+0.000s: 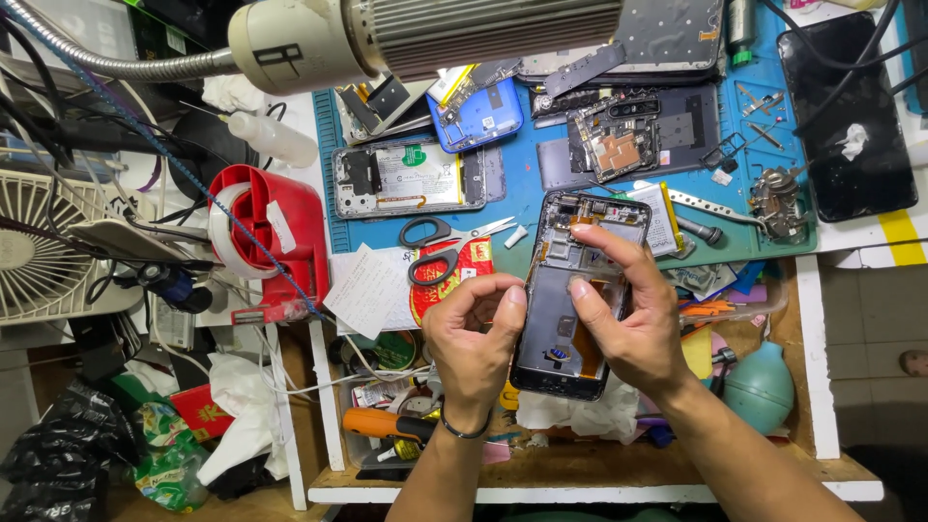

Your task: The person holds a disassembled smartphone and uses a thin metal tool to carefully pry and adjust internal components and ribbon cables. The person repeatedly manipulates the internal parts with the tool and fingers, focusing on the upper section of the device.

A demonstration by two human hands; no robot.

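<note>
Over the blue repair mat point(527, 184) we hold an opened smartphone point(580, 290), back cover off. Our right hand point(628, 314) grips its right edge, fingers curled; our left hand point(474, 333) touches its left edge, perhaps pinching something tiny.

Opened phone point(578, 290) shows bare metal frame, glossy dark plastic, and orange flex ribbon. Matt blue rubbery mat point(527, 188) lies far. Glossy red plastic tape dispenser point(280, 232) left. Scissors point(449, 246): shiny steel blades, black plastic handles. Worn wooden shelf point(599, 469) near.
</note>
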